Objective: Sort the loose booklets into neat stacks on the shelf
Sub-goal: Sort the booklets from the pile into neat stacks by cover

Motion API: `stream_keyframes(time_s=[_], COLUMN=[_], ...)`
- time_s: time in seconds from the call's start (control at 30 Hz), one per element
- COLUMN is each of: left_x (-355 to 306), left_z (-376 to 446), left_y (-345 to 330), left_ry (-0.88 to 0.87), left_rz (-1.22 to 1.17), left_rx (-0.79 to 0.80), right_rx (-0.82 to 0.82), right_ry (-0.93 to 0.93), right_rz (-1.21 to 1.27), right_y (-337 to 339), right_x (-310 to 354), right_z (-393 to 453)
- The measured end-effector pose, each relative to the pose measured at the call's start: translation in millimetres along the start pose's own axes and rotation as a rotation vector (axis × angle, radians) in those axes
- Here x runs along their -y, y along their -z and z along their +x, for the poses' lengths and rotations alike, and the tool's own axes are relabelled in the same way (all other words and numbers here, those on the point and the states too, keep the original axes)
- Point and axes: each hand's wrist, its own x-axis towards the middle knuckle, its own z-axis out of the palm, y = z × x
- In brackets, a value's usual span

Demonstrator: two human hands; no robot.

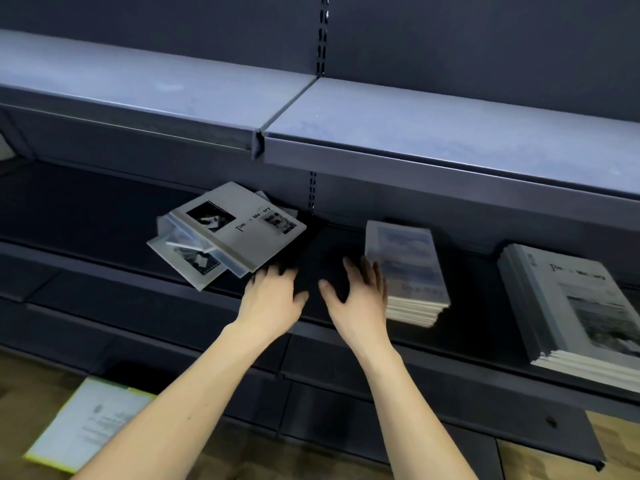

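Observation:
A loose pile of grey booklets lies askew on the dark shelf, the top one printed with a black photo and a title. My left hand reaches just below its near corner, fingers slightly bent, holding nothing. My right hand is spread with straight fingers, its fingertips against the left side of a neat stack of small booklets. A second, larger neat stack lies at the far right of the shelf.
An upper shelf overhangs the working shelf. A slotted upright divides the back panel. On the wooden floor at lower left lies a white booklet with a yellow-green edge. Dark shelf base panels sit below.

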Motion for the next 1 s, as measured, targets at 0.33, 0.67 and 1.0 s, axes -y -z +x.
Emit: stream_keyframes(time_s=[0.33, 0.67, 1.0], left_x=[63, 148, 210], left_z=[9, 31, 53], left_y=[14, 24, 26], left_ry=[0.029, 0.010, -0.060], left_rz=[-0.033, -0.080, -0.119], left_rx=[-0.008, -0.003, -0.001], right_rx=[0.062, 0.114, 0.173], right_ry=[-0.001, -0.018, -0.078], right_rz=[0.022, 0.021, -0.037], right_y=[-46, -111, -161], right_x=[55, 112, 145], right_z=[11, 27, 36])
